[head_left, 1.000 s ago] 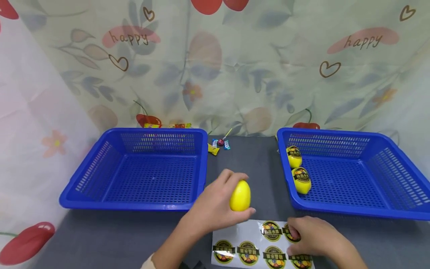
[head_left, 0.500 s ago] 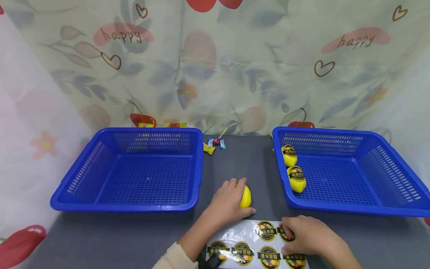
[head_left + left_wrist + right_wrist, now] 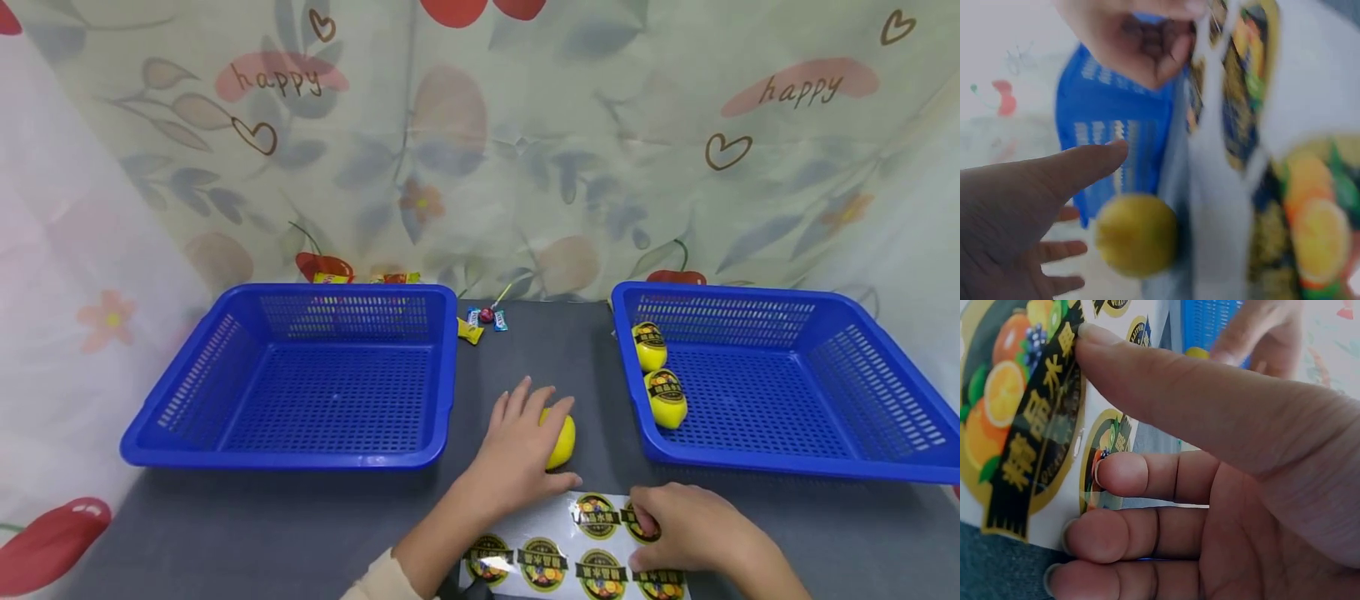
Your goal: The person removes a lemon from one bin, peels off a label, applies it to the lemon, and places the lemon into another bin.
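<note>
yellow lemon (image 3: 561, 440) on the dark table (image 3: 300, 525) between two blue baskets, just above the sticker sheet (image 3: 555, 554) | left hand (image 3: 519, 454) laid over it, fingers straight and spread | right hand (image 3: 686, 527) on the sheet, fingers curled, thumb tip at a sticker's (image 3: 1019, 419) edge | right basket (image 3: 787, 392) holds two labelled lemons (image 3: 664, 397) | left basket (image 3: 300, 375)

From my remote seat, the left wrist view was badly blurred: the lemon (image 3: 1136, 234) and the sticker sheet (image 3: 1254, 125) read only as smears, the print unreadable. In the head view the left hand (image 3: 517, 446) hid most of that lemon, and the sheet's lower edge ran off the frame at 6 o'clock. The candies (image 3: 480, 321) at 12 o'clock were too small to identify, and the right hand (image 3: 693, 529) covered one sticker (image 3: 641, 525).
</note>
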`<action>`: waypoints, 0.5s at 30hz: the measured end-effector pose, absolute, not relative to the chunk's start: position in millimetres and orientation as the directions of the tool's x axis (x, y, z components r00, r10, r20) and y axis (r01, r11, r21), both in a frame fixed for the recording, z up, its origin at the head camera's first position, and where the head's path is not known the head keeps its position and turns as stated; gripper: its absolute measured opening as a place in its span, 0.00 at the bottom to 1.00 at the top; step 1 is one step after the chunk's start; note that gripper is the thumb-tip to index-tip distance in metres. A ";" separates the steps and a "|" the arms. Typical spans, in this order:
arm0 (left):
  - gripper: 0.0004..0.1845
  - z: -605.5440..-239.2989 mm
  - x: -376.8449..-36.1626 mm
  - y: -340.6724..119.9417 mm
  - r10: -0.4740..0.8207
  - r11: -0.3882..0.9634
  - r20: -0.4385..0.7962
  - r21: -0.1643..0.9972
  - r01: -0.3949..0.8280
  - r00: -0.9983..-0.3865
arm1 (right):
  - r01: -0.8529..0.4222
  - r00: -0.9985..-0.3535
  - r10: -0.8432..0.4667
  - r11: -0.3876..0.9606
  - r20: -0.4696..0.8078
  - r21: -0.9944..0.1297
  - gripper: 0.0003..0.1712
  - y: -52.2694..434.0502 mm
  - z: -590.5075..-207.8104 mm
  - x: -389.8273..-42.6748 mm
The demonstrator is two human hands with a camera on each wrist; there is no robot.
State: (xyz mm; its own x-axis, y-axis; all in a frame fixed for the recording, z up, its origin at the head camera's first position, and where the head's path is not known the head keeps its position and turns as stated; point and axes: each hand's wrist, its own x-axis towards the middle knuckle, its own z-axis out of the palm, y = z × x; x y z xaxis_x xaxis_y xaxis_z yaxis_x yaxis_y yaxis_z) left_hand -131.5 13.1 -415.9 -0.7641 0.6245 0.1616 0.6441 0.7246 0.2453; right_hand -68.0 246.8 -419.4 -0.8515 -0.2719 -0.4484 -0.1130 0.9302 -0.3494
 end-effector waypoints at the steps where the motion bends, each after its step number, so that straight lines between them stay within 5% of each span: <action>1: 0.42 -412.0 -128.3 13.4 0.641 0.706 0.187 0.237 0.668 -0.744 | -0.112 -0.847 -0.275 0.929 -0.456 -0.353 0.27 247.0 -419.6 -67.8; 4: 0.26 -397.0 -118.0 11.9 0.691 0.639 0.229 0.250 0.728 -0.685 | -0.136 -0.832 -0.312 0.916 -0.459 -0.376 0.26 248.4 -420.1 -66.9; 7: 0.15 -385.7 -108.1 9.4 0.759 0.581 0.133 0.303 0.756 -0.637 | -0.178 -0.819 -0.362 0.898 -0.445 -0.403 0.26 250.9 -421.0 -65.8; 11: 0.15 -389.3 -94.0 11.3 0.814 0.572 -0.093 0.295 0.765 -0.573 | -0.234 -0.811 -0.418 0.873 -0.409 -0.428 0.26 252.8 -421.3 -63.4; 15: 0.19 -409.6 -82.9 21.3 0.797 0.604 -0.129 0.199 0.772 -0.590 | -0.245 -0.809 -0.428 0.869 -0.404 -0.430 0.26 250.0 -420.9 -61.3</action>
